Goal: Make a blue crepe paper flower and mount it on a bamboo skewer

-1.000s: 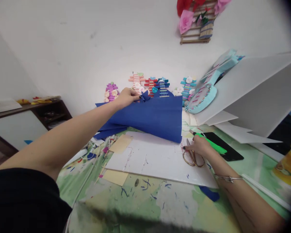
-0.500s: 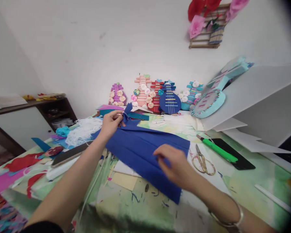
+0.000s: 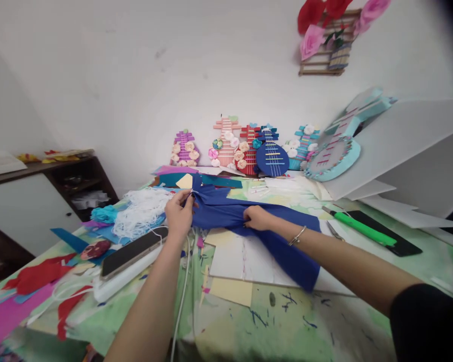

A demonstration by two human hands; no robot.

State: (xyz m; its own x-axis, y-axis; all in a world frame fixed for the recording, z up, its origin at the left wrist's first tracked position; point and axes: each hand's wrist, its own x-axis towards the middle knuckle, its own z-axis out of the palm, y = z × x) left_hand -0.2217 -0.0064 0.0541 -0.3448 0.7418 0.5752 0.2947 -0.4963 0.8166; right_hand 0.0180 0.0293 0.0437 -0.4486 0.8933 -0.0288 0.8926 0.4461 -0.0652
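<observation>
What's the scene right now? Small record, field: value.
left hand: pinching gathered end of blue sheet
right hand: gripping same sheet, partway along
under sheet: white board, partly covered
scissors: partly hidden behind right forearm
green tool: partly over black mat
backdrop: blue model lute among others

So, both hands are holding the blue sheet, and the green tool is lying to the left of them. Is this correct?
Not quite: the green tool lies to the right of both hands, as the head view shows. The left hand and the right hand are indeed holding the blue sheet.
</observation>
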